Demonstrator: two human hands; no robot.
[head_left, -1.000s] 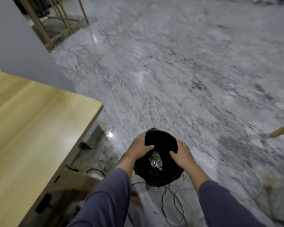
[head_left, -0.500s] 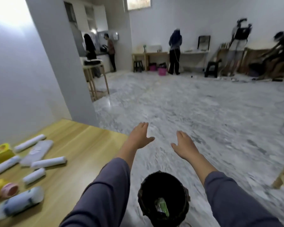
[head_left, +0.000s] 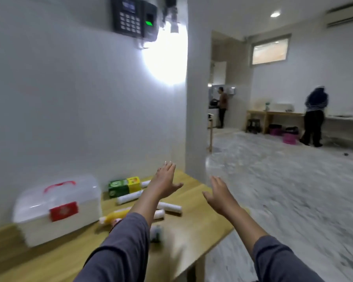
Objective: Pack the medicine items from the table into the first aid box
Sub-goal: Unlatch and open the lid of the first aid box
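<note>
A white translucent first aid box (head_left: 57, 210) with a red handle and red latch stands shut on the wooden table (head_left: 183, 237) at the left. To its right lie a green and yellow carton (head_left: 123, 186), several white bandage rolls (head_left: 129, 197), a yellow tube (head_left: 115, 216) and a bottle (head_left: 156, 233) partly hidden by my left sleeve. My left hand (head_left: 165, 184) hovers open above the rolls, holding nothing. My right hand (head_left: 219, 196) is open over the table's right edge, also empty.
A white wall with a keypad device (head_left: 134, 16) stands behind the table. The marble floor (head_left: 293, 190) stretches to the right. Two people (head_left: 314, 117) stand at benches far across the room.
My hands let go of the black bin on the floor and rose. The view swung up and left, bringing the table, the box and the medicine items into sight.
</note>
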